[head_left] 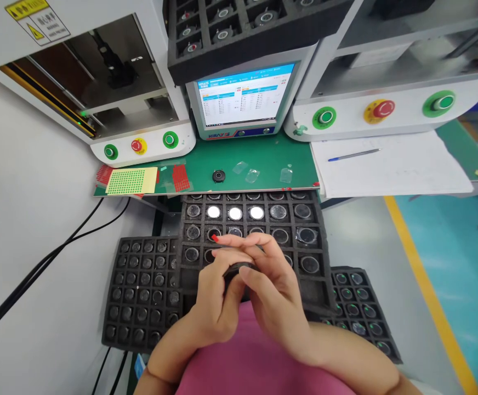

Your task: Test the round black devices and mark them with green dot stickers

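Clasping a dark round piece (pixel 239 266) between them, the left hand (pixel 216 299) and right hand (pixel 276 293) come together over the near part of the middle foam tray (pixel 318 291); the fingers hide most of the piece. A small red tab (pixel 215 238) sits at a fingertip of the right hand, above that tray's compartments. Round watch-like units fill many of the compartments, and three bright white discs (pixel 234 214) lie in a row near the tray's far side. To the left of the middle tray is another foam tray (pixel 112 291) of round units; to its right, lower, is a third tray (pixel 380 311). Just beyond the middle tray runs the green bench (pixel 206 156), bearing a black round unit (pixel 218 176), pieces of clear film (pixel 252 175), and, towards the left, a green-dotted sheet (pixel 132 181) and red stickers (pixel 180 177). Farther beyond the tray stands a lit monitor (pixel 247 99); beyond it to the right, a pen (pixel 354 154) rests on white papers (pixel 395 175).
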Tool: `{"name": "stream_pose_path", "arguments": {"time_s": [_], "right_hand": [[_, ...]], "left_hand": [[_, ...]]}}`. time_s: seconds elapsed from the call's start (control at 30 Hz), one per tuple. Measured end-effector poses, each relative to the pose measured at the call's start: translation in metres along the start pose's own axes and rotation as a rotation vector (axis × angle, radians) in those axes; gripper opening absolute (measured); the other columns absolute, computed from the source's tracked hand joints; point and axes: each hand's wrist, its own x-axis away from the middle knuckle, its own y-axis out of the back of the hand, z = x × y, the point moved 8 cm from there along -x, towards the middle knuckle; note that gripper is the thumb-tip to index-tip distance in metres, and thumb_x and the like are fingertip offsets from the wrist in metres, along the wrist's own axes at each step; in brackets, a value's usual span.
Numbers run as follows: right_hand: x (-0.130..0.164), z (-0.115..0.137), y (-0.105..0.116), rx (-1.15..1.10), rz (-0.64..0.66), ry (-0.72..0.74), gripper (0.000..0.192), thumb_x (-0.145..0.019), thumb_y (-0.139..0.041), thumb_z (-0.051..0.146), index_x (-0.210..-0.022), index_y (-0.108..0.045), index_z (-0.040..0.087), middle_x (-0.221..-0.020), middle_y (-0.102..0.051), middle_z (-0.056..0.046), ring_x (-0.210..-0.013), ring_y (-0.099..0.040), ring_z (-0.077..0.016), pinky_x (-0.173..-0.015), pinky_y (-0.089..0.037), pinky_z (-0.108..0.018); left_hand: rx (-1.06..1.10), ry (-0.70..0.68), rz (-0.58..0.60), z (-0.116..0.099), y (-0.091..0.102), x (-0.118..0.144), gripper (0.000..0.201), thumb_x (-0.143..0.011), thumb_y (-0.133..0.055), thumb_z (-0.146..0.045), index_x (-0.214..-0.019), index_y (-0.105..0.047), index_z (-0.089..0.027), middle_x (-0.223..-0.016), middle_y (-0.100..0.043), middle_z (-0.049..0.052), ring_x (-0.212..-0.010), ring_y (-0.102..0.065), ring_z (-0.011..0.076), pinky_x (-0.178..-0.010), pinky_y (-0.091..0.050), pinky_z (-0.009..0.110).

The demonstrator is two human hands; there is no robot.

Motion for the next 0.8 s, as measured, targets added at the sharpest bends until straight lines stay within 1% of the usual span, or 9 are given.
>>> {"name": "stream_pose_path", "arguments": {"time_s": [0.03,0.1,0.23,0.33,0.5,0.6,0.7,0.8], "right_hand": [[0.000,0.001,0.000,-0.008,-0.012,0.005,0.024,-0.084,-0.052,0.009,-0.099,-0.052,0.028,-0.113,-0.071,0.001,-0.101,-0.067,-0.0147,-0.083,-0.055,-0.031],[0.001,0.002,0.000,-0.027,-0.043,0.018,0.025,-0.082,-0.049,0.009,-0.096,-0.051,0.029,-0.112,-0.071,0.003,-0.098,-0.068,-0.0146,-0.080,-0.055,-0.031],[0.000,0.005,0.002,-0.061,-0.127,0.034,0.023,-0.077,-0.049,0.008,-0.089,-0.051,0.028,-0.100,-0.072,0.005,-0.091,-0.069,-0.0135,-0.080,-0.055,-0.032],[0.000,0.006,0.004,-0.050,-0.167,0.043,0.018,-0.075,-0.050,0.010,-0.083,-0.052,0.026,-0.091,-0.070,0.005,-0.087,-0.068,-0.0139,-0.078,-0.054,-0.031],[0.004,0.008,0.007,-0.064,-0.162,0.054,0.019,-0.078,-0.050,0.010,-0.083,-0.054,0.028,-0.092,-0.070,0.006,-0.088,-0.068,-0.0130,-0.074,-0.054,-0.028],[0.005,0.009,0.008,-0.054,-0.155,0.059,0.018,-0.079,-0.050,0.011,-0.083,-0.054,0.028,-0.092,-0.069,0.006,-0.087,-0.068,-0.0133,-0.073,-0.055,-0.028],[0.005,0.009,0.009,-0.048,-0.155,0.069,0.017,-0.080,-0.050,0.011,-0.083,-0.053,0.027,-0.092,-0.069,0.005,-0.086,-0.068,-0.0145,-0.071,-0.056,-0.029],[0.005,0.009,0.010,-0.036,-0.158,0.070,0.016,-0.081,-0.052,0.011,-0.083,-0.053,0.027,-0.093,-0.069,0.005,-0.087,-0.068,-0.0141,-0.074,-0.055,-0.029]], "left_hand": [[-0.021,-0.038,0.016,-0.004,-0.001,-0.001,0.017,-0.097,-0.044,-0.020,-0.108,-0.056,-0.022,-0.101,-0.068,0.005,-0.090,-0.065,0.0169,-0.079,-0.051,0.029],[-0.063,-0.092,0.044,-0.010,-0.004,-0.003,0.019,-0.095,-0.043,-0.017,-0.110,-0.054,-0.022,-0.102,-0.069,0.005,-0.092,-0.066,0.0172,-0.082,-0.052,0.030],[-0.171,-0.140,0.029,-0.014,-0.005,-0.006,0.022,-0.092,-0.045,-0.015,-0.111,-0.055,-0.022,-0.091,-0.069,0.004,-0.080,-0.067,0.0174,-0.071,-0.052,0.028],[-0.208,-0.161,0.021,-0.014,-0.005,-0.006,0.030,-0.089,-0.047,-0.012,-0.115,-0.057,-0.024,-0.090,-0.071,0.003,-0.078,-0.068,0.0180,-0.069,-0.052,0.028],[-0.260,-0.254,0.033,-0.018,-0.008,-0.005,0.041,-0.089,-0.046,-0.011,-0.127,-0.053,-0.025,-0.103,-0.073,0.007,-0.085,-0.070,0.0217,-0.070,-0.054,0.031],[-0.294,-0.284,0.040,-0.018,-0.009,-0.004,0.042,-0.090,-0.045,-0.012,-0.130,-0.050,-0.024,-0.102,-0.073,0.008,-0.083,-0.071,0.0224,-0.067,-0.054,0.031],[-0.318,-0.279,0.062,-0.016,-0.011,-0.004,0.041,-0.089,-0.043,-0.012,-0.128,-0.052,-0.023,-0.097,-0.073,0.007,-0.077,-0.070,0.0225,-0.063,-0.052,0.031],[-0.298,-0.249,0.083,-0.013,-0.012,-0.005,0.034,-0.089,-0.044,-0.013,-0.119,-0.055,-0.023,-0.094,-0.073,0.006,-0.074,-0.069,0.0202,-0.060,-0.050,0.029]]}}
